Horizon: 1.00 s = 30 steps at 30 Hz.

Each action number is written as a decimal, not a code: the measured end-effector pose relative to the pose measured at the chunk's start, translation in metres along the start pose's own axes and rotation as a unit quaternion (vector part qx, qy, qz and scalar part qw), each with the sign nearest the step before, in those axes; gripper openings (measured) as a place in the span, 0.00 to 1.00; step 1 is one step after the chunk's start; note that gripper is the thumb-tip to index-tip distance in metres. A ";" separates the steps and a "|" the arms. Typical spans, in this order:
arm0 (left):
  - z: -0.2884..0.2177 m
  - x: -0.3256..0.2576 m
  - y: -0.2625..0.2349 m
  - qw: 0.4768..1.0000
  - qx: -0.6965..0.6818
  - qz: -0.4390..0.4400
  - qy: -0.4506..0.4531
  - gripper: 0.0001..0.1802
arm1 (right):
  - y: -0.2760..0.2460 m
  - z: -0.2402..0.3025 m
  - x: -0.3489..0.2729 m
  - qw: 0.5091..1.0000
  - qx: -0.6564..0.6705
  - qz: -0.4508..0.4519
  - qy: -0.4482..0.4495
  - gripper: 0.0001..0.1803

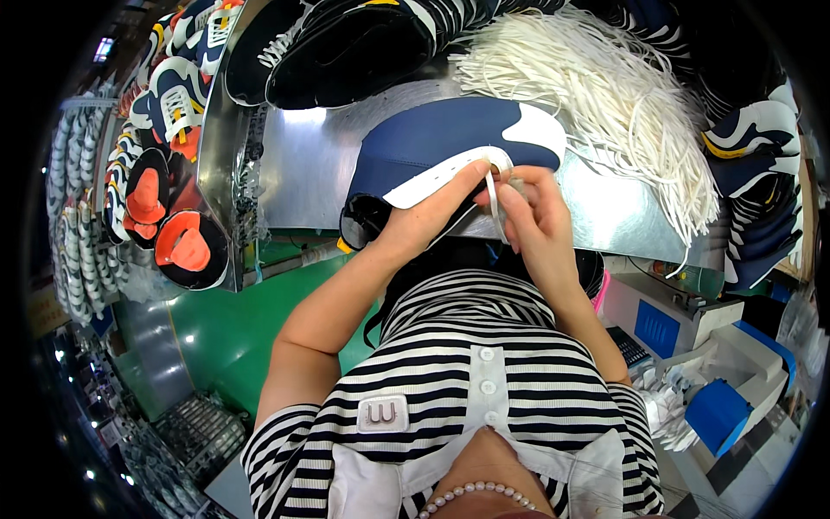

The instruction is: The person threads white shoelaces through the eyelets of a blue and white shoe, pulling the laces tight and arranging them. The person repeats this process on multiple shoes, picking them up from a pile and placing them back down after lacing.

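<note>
A navy and white shoe upper (432, 131) lies on its side over the near edge of the metal bench, its white toe piece pointing right. My left hand (432, 209) is closed on the white eyelet strip (441, 177), thumb and fingers gripping it near its toe end. There a white shoelace (494, 206) runs out of the strip and hangs down. My right hand (543, 212) is closed beside it, its fingertips pinched at the shoelace. The exact hold of the right fingers is partly hidden.
A big heap of loose white shoelaces (588, 95) spreads over the back right of the metal bench (303, 164). Dark shoe uppers (354, 52) are piled behind. Laced shoes (177, 104) fill a rack at left; more uppers (752, 164) stack at right, above a grey and blue machine (692, 324).
</note>
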State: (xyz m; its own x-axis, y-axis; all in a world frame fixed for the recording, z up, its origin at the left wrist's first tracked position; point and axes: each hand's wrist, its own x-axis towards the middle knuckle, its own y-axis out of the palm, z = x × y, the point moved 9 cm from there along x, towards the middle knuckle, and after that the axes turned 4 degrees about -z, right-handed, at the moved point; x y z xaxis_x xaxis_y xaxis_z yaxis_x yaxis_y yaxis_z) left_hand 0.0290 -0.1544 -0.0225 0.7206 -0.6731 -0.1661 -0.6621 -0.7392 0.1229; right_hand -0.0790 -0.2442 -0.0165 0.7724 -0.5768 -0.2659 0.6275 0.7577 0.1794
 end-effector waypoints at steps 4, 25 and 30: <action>-0.006 -0.003 0.001 0.999 0.040 -0.015 0.009 0.09 | -0.012 0.007 -0.006 0.994 -0.088 -0.008 -0.067 0.10; -0.045 -0.021 0.007 0.873 0.391 0.014 0.291 0.09 | -0.014 0.006 0.008 0.989 -0.144 0.038 0.003 0.08; -0.041 -0.054 0.044 0.528 0.688 0.050 0.495 0.13 | 0.015 0.044 0.005 0.888 -0.398 0.051 -0.227 0.10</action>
State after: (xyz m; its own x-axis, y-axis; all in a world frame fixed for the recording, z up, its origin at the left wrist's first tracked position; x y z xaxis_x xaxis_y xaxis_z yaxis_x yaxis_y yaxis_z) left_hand -0.0302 -0.1512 0.0316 -0.0285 -0.8921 0.4509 0.2625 -0.4419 -0.8578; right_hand -0.0615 -0.2493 0.0261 0.8945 -0.4194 0.1545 0.4235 0.6849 -0.5929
